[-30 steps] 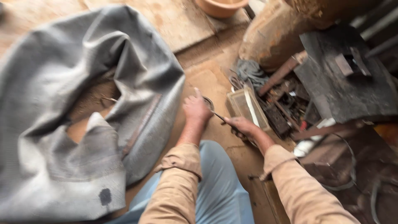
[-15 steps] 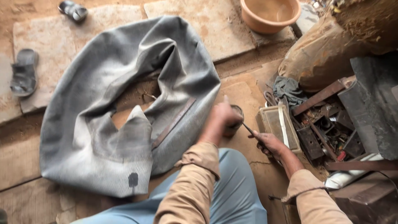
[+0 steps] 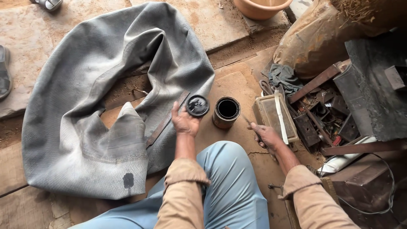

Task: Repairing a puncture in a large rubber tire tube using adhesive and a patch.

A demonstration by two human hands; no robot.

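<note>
We see soft, even daylight, bright with no glare. Around our hands everything is sharp; shadows are faint beneath them, deepening among the clutter to the right, where edges bend slightly.

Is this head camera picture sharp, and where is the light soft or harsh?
Head view: sharp overall, in soft even daylight without hard shadows; the left hand holding the lid and the open tin are crisp; the tin's inside is too dark to see; the right hand is clear, and the frame's edges bend slightly.
</note>
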